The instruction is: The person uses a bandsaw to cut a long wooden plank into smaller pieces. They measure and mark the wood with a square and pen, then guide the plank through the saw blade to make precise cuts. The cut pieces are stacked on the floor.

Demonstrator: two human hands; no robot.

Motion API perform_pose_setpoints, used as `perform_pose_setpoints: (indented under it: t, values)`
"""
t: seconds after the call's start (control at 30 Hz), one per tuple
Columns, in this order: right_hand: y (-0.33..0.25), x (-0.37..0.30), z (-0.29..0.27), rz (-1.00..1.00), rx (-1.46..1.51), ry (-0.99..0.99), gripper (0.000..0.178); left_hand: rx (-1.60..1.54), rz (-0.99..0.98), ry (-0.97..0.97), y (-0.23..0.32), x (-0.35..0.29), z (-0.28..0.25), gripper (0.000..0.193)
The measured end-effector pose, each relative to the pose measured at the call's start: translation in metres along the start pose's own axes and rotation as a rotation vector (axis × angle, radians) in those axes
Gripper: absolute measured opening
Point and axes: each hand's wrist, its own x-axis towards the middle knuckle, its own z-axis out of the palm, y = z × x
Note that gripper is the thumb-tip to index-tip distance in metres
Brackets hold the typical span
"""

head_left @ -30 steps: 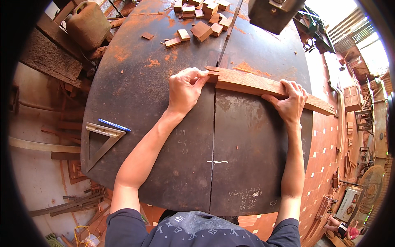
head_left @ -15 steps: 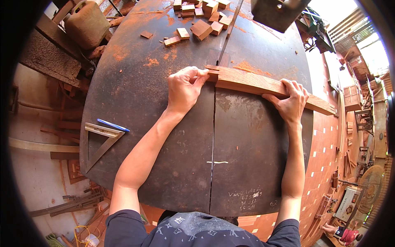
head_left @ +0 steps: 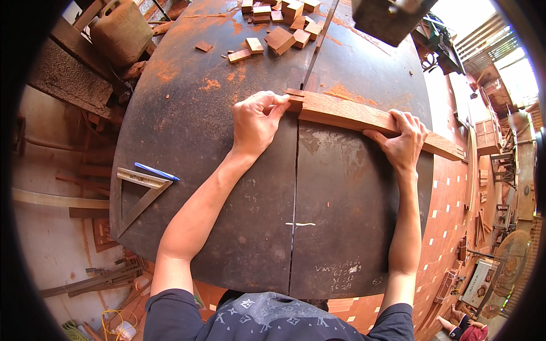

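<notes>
A long reddish-brown wooden beam [head_left: 350, 112] lies across the dark table, its left end cut into a narrow tongue near the saw blade [head_left: 316, 51]. My left hand [head_left: 257, 122] pinches that tongue between thumb and fingers. Farther along the beam, my right hand [head_left: 402, 136] wraps over it, thumb on the near side and fingers over the top. The blade is a thin upright metal strip rising just behind the beam's left end. From there a straight slot runs through the tabletop toward me.
Several small wood blocks [head_left: 280, 41] and sawdust lie at the far side of the table [head_left: 244, 238]. A triangular set square [head_left: 142, 199] and a blue pen [head_left: 157, 171] rest at its left. A dark machine part [head_left: 392, 20] hangs above the far right. A fan [head_left: 511, 258] stands at right.
Both hands and the beam stay almost still. At the lower right, a person in the background has shifted position slightly.
</notes>
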Motion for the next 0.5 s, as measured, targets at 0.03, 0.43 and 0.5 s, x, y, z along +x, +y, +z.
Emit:
perform_pose_setpoints:
  t: [0.03, 0.43, 0.5]
  values:
    - [-0.0003, -0.0001, 0.0001, 0.001, 0.0, -0.002, 0.08, 0.003, 0.003, 0.003, -0.0005, -0.0001, 0.0001, 0.008]
    - [-0.0014, 0.001, -0.0011, 0.01, 0.012, -0.014, 0.078, 0.009, 0.023, 0.013, -0.003, -0.0003, 0.0004, 0.008]
    - [-0.0021, 0.0011, -0.0022, 0.018, 0.011, -0.027, 0.078, 0.012, 0.027, 0.01, -0.0049, -0.0004, 0.0002, 0.008]
